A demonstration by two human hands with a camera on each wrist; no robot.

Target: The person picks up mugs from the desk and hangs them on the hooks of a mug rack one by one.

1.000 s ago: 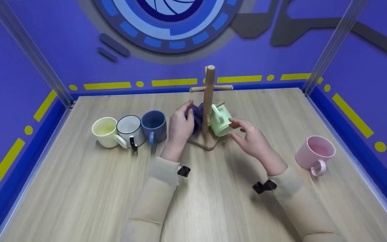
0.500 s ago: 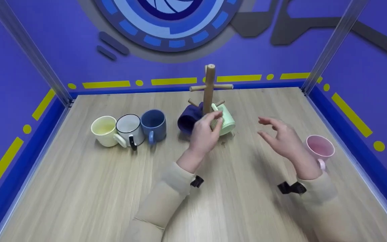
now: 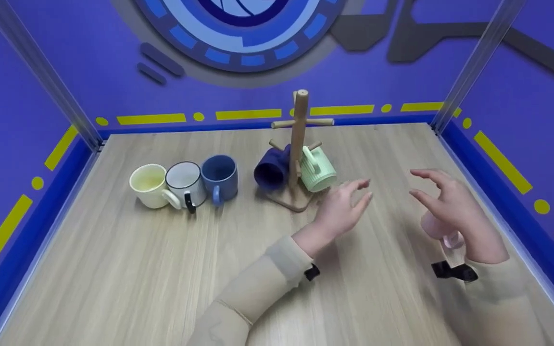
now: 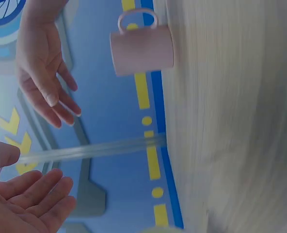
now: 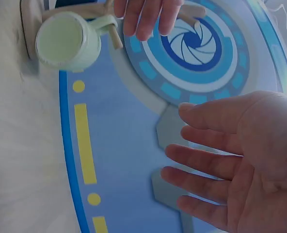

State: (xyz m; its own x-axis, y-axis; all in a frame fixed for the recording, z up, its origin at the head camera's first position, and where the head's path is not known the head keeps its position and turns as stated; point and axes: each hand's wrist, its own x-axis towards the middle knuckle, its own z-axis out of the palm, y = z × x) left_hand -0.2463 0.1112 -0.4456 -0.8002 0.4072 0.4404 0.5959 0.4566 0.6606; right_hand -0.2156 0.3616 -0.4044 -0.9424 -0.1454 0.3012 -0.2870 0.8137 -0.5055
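My right hand (image 3: 450, 199) hovers over the pink mug (image 3: 433, 226), partly hiding it, with thumb and fingers spread and nothing held. In the left wrist view the pink mug (image 4: 142, 51) stands upright on the table, its handle turned away from that hand. My left hand (image 3: 339, 209) is in the air just right of the wooden mug tree (image 3: 298, 129), fingers extended and holding nothing. On the tree's lower pegs hang a dark purple mug (image 3: 271, 170) at left and a light green ribbed mug (image 3: 319, 173) at right, both tilted.
To the left of the tree, a cream mug (image 3: 149, 187), a white mug with black rim and handle (image 3: 185, 185) and a blue mug (image 3: 220, 179) stand in a row. The tree's upper pegs (image 3: 322, 122) stick out sideways. Purple panels (image 3: 378, 86) enclose the wooden table.
Both hands have left the hanging mugs and moved right, the right hand to the pink mug, the left hand past the tree. The green mug hangs unsupported by a hand.
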